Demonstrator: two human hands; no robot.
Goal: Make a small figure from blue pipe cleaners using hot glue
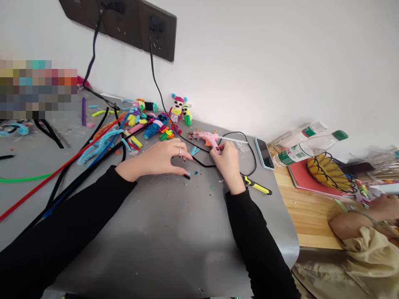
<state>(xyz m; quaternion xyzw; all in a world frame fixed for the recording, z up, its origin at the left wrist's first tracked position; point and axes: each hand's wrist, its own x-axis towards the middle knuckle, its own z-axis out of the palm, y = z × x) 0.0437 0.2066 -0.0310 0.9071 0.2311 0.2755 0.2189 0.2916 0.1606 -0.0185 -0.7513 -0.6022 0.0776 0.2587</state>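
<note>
My right hand point(226, 162) is closed around the handle of a pink hot glue gun point(205, 138). The gun lies low over the grey table mat, and a clear glue stick point(233, 140) juts out of its back. My left hand point(165, 160) hovers over the mat with thumb and fingers apart. A tiny black piece point(186, 177) shows at the thumb tip; whether it touches the thumb I cannot tell. Close to the left fingers lies a small light-blue bent piece point(194, 150). Yellow-and-black handled pliers point(257, 185) lie beside my right wrist, partly hidden by it.
Fuzzy pipe-cleaner figures point(177, 109) stand by the wall. Several coloured pipe cleaners point(99, 143) spread across the left. A black cable point(156, 79) hangs from the socket. On the right are a phone point(264, 153), plastic bottles point(308, 149), a yellow basket point(328, 172) and another person's arm point(358, 222).
</note>
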